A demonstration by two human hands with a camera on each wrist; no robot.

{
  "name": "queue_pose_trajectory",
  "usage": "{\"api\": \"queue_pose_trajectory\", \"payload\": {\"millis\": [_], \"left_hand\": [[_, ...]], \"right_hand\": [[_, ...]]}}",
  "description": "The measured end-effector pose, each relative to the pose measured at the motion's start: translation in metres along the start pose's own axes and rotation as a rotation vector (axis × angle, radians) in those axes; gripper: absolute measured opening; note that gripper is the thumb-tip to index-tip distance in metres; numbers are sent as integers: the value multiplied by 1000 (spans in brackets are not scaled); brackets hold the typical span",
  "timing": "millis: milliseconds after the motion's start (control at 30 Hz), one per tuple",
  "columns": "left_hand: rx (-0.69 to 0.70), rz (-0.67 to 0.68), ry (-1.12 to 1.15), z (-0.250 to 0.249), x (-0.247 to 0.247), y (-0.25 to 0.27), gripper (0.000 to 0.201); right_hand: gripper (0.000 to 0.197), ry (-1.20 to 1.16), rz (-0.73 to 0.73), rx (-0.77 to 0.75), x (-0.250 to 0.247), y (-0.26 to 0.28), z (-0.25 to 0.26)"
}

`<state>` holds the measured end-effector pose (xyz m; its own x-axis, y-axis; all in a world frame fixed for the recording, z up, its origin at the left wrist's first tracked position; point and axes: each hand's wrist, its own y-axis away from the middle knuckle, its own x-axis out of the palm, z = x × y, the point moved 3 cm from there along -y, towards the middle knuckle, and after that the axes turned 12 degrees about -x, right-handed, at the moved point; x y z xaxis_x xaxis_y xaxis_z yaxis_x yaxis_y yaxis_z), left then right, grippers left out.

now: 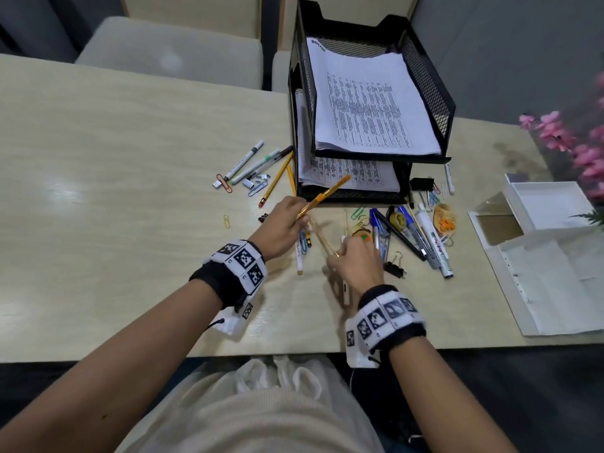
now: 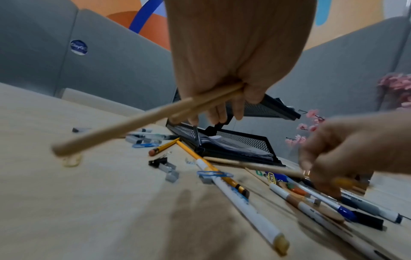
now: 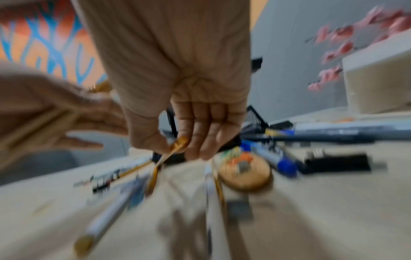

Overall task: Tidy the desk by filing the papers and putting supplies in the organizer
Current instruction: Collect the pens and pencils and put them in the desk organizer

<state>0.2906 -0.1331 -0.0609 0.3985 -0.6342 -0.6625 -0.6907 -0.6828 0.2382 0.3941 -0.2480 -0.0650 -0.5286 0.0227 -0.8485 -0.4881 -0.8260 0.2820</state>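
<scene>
pale wood-grain desk (image 1: 114, 142), grey partitions (image 2: 111, 70)

Head looks down — wrists close, sharing desk (image 1: 130, 132).

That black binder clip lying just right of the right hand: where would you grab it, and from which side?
I would probably pinch the black binder clip across its black body, coming straight down from above. It lies on the desk with thin wire handles pointing away, which would slip; the body gives two firmer faces. The right hand is nearest.

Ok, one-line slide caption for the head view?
Left hand gripping pencils, right hand picking another from supplies scattered before the paper tray.
</scene>
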Motion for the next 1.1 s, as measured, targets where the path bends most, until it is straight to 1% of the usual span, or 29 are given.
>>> {"api": "queue_pose_trajectory", "payload": {"millis": [67, 133, 167, 233, 267, 333, 400, 433, 467, 500, 533, 600, 633, 700, 733, 833, 967, 1100], "left_hand": [[56, 3, -86, -4, 2, 1, 40], [97, 52, -144, -13, 6, 2, 41], [110, 81, -128, -19, 8, 3, 38], [126, 105, 5, -28, 12, 5, 27], [105, 95, 61, -30, 12, 6, 23], [9, 55, 134, -25, 11, 6, 17], [-97, 38, 235, -16, 10, 4, 20], [-147, 38, 287, -12, 11, 4, 23], [-190, 35, 314, -8, 11, 4, 28], [-221, 25, 298, -5, 11, 5, 36], [-245, 8, 254, -1, 13, 4, 39], [-304, -23, 210, 8, 17, 5, 31], [-337, -27, 209, 12, 18, 7, 30], [-376, -27, 202, 19, 17, 10, 31], [-382, -33, 200, 23, 17, 11, 32], [-406, -39, 213, 30, 15, 15, 34], [-427, -34, 229, 36, 16, 17, 29], [-453, -35, 261, 37, 17, 19, 21]], "right_hand": [[5, -206, -64, -81, -21, 7, 0], [10, -384, -78, -171, -46, 12, 4], [14, -466, -75, -204, -57, 12, 8], [16, -611, -104, -236, -73, 7, 12], [15, -670, -136, -233, -78, 3, 12], [15, -799, -207, -196, -81, -6, 9], [17, -915, -226, -159, -71, -13, 4], [19, -932, -215, -136, -63, -16, 2], [23, -907, -208, -101, -52, -20, -1], [26, -841, -211, -50, -41, -23, -4], [28, -734, -228, 9, -30, -26, -9], [23, -431, -251, 109, -13, -31, -17], [19, -274, -240, 144, -7, -30, -19], [15, -53, -179, 150, 3, -26, -20], [19, 17, -147, 138, 7, -25, -20], [21, 116, -125, 149, 9, -22, -16], [23, 82, -87, 192, 7, -22, -19], [23, 69, -40, 176, 5, -21, -21]]}}
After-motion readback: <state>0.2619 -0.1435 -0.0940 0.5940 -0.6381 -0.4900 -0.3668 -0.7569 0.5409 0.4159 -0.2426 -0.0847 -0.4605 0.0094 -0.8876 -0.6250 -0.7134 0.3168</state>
